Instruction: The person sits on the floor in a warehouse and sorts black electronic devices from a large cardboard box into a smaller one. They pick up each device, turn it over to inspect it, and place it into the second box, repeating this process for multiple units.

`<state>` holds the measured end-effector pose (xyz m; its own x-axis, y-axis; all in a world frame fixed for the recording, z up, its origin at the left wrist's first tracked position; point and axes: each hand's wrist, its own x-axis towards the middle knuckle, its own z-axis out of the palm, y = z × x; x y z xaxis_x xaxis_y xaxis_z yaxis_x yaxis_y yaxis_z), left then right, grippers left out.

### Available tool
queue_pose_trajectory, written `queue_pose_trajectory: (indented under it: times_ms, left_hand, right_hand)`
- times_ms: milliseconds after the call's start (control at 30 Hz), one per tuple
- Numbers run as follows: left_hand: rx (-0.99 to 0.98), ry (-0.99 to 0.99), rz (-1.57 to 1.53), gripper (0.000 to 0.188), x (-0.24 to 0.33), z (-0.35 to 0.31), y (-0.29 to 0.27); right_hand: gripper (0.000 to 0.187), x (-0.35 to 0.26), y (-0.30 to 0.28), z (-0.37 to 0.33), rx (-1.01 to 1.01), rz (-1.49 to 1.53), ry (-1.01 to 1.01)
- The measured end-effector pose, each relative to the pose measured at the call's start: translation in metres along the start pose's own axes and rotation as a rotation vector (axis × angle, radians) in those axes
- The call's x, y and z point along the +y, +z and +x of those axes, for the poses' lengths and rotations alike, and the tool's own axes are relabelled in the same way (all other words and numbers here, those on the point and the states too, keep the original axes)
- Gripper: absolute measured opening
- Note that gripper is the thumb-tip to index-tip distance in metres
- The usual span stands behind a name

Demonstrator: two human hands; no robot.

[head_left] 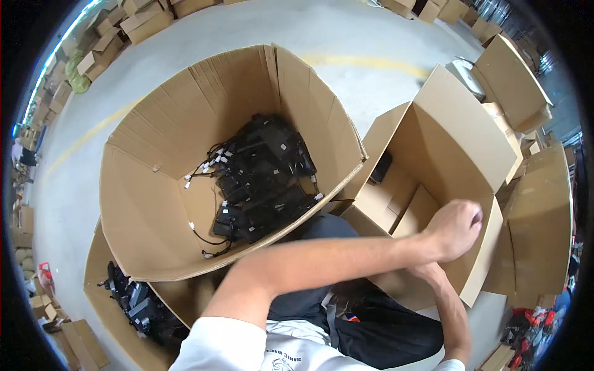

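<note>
My left arm reaches across to the right, and my left hand (456, 230) is curled into a fist over the open cardboard box (458, 154) there. Whatever the fist may hold is hidden; only a dark gap shows in the curl of the fingers. My right hand (425, 270) is under my left wrist, close to the same box's near side, its fingers out of sight. Inside that box lie a black item (383, 167) near the left wall and cardboard flaps or pieces (417, 213) at the bottom.
A large open box (142, 167) in front holds a pile of black adapter-like units (266, 167) with cables and white plugs. Another box (99, 309) with black parts (142, 312) stands at lower left. More cartons (538, 216) are on the right, and boxes (145, 25) line the back.
</note>
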<state>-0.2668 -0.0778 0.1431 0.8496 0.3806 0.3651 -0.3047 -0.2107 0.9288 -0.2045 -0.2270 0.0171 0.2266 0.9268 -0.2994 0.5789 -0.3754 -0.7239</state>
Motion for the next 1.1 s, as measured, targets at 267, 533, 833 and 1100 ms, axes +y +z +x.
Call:
queue_pose_trajectory:
  times_ms: [267, 533, 833, 1100]
  left_hand:
    - [0.222, 0.023, 0.393, 0.026, -0.001, 0.029, -0.259]
    - [0.760, -1.035, 0.581, 0.045, -0.308, -0.113, -0.501]
    - [0.086, -0.700, 1.406, 0.100, -0.399, -0.101, -0.459]
    - [0.194, -0.762, 1.208, 0.073, -0.368, -0.107, -0.465]
  right_hand:
    - [0.043, -0.026, 0.004, -0.039, -0.207, -0.381, 0.145]
    - [0.053, -0.030, 0.009, -0.012, -0.249, -0.176, 0.202]
    - [0.057, -0.026, 0.009, -0.009, -0.261, -0.071, 0.224]
    - [0.063, -0.016, 0.006, -0.013, -0.339, -0.058, 0.243]
